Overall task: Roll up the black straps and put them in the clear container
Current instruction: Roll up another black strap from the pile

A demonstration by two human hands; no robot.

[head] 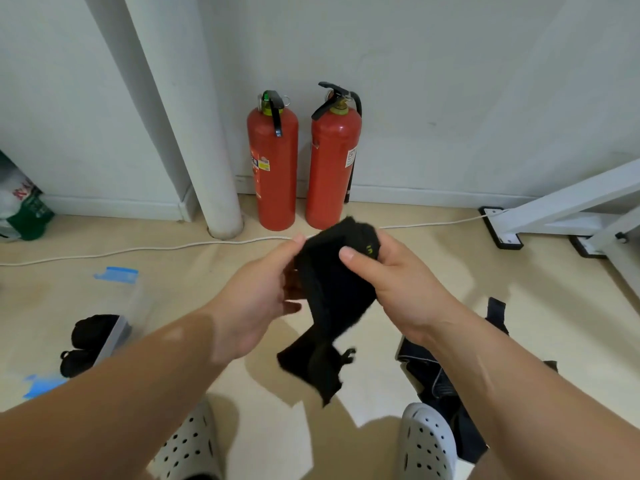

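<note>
Black strap (332,289) hung mid-frame, tail loose for rolling. To keep the roll tight, the right hand (398,282) pinched it, while the left hand (256,299) curled its fingers (293,307) round the side.

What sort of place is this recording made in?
Likely an office or utility corner: two red fire extinguishers stand against a white wall, a white cable trails over the floor, and a white table frame stands at right.

A black strap (332,289), half rolled with its tail dangling, hangs right of the clear container (116,336), which holds rolled straps (93,329).
</note>
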